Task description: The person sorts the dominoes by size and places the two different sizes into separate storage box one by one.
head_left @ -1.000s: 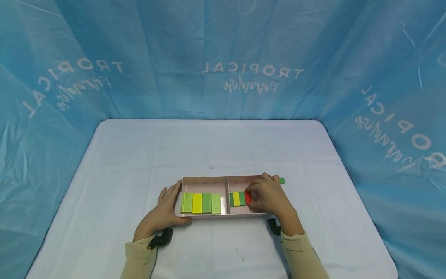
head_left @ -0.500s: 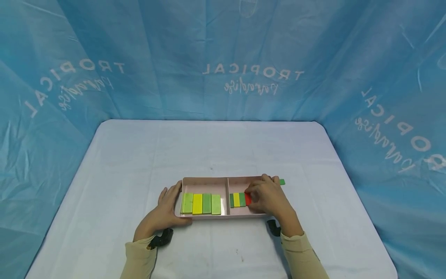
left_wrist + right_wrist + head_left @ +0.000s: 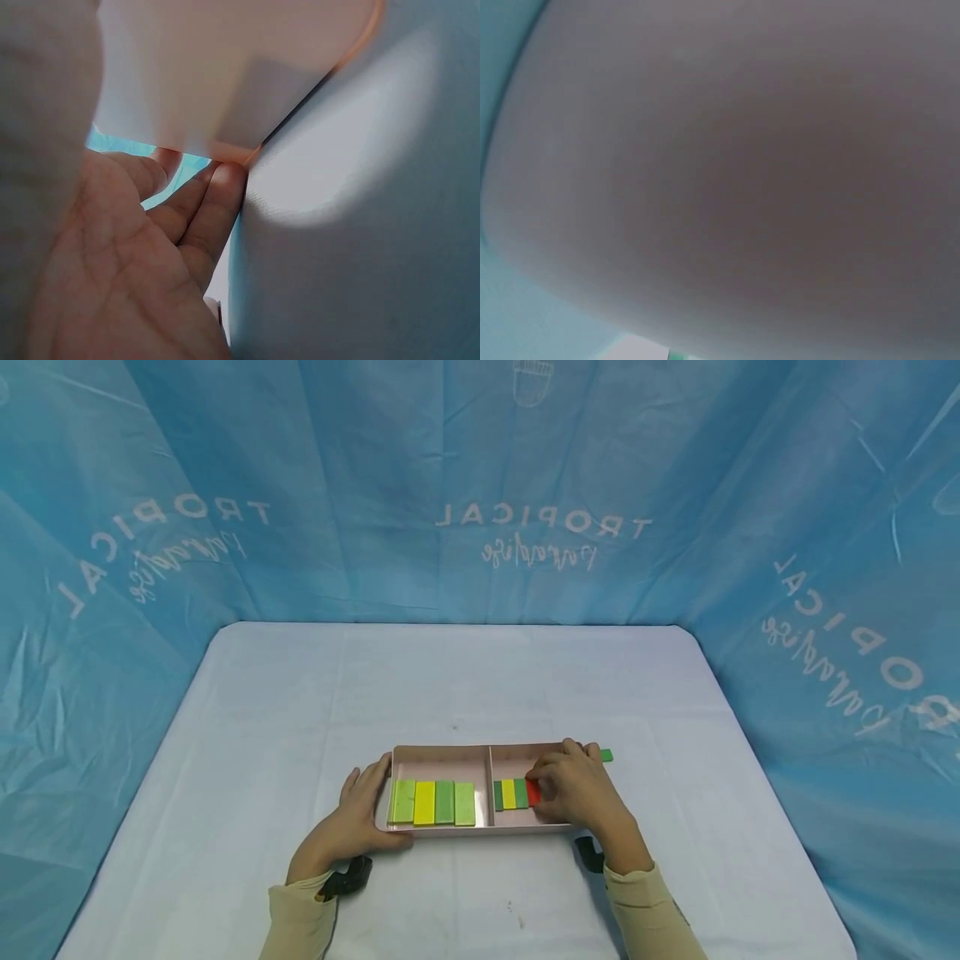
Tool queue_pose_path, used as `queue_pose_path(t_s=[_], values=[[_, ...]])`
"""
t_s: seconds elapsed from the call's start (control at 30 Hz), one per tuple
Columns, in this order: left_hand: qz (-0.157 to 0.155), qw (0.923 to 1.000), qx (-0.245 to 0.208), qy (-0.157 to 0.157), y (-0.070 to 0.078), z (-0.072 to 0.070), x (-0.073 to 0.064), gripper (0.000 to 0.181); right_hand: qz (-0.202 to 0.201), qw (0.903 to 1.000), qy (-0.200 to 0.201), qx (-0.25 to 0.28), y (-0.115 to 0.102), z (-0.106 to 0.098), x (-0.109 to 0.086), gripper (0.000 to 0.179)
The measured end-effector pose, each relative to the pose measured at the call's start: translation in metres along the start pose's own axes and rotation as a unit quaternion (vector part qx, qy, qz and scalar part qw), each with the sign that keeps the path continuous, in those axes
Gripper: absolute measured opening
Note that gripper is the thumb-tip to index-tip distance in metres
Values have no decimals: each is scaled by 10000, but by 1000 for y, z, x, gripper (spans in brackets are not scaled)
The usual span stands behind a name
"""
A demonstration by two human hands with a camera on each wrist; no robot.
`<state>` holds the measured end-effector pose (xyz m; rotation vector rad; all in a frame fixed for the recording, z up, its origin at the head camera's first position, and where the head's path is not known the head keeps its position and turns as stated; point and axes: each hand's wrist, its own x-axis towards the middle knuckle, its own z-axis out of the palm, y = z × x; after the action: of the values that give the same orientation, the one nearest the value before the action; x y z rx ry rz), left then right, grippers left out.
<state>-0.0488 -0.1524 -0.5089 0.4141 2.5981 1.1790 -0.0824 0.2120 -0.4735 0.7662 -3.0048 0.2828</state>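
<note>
A shallow pinkish box (image 3: 442, 760) with a divider (image 3: 491, 785) lies in front of me in the head view. My left hand (image 3: 348, 818) holds its left end, the thumb along the front wall and the fingers at the left side; the left wrist view shows fingertips (image 3: 226, 180) against the box wall (image 3: 172, 82). Over the right compartment, my right hand (image 3: 581, 785) pinches a red block (image 3: 533, 792) between thumb and fingers. The red block stands beside a row of small green and yellow blocks (image 3: 509, 794). My right hand hides the compartment's right part.
Larger light-green, yellow and green blocks (image 3: 424, 802) line the left compartment. A small green block (image 3: 607, 756) shows past the box's back right corner. Beneath the box is a white-covered table (image 3: 450, 685), with blue printed curtains (image 3: 360, 460) behind and at both sides.
The whole scene sits slightly lower in the head view. Both hands keep their places on the box and the red block.
</note>
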Motion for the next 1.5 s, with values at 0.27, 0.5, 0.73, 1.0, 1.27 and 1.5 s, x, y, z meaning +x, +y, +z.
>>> queue_pose_path(t_s=[0.27, 0.5, 0.73, 1.0, 1.27, 1.5], values=[[-14, 10000, 29, 3, -1, 1, 0, 132, 17, 10000, -14, 11, 0, 0, -1, 40], [-75, 10000, 42, 7, 0, 0, 1, 133, 102, 9999, -40, -8, 0, 0, 0, 43], [-38, 10000, 61, -1, -1, 1, 0, 132, 107, 9998, 34, 163, 1, 0, -1, 42], [-29, 10000, 8, 3, -1, 1, 0, 132, 308, 9941, 848, 599, 10, -8, -4, 36], [22, 10000, 5, -1, -2, 0, 0, 132, 231, 9855, 1594, 543, 20, -11, -8, 29], [15, 10000, 15, 3, -1, 0, 0, 132, 450, 9781, 1921, 662, 31, -16, -9, 21]])
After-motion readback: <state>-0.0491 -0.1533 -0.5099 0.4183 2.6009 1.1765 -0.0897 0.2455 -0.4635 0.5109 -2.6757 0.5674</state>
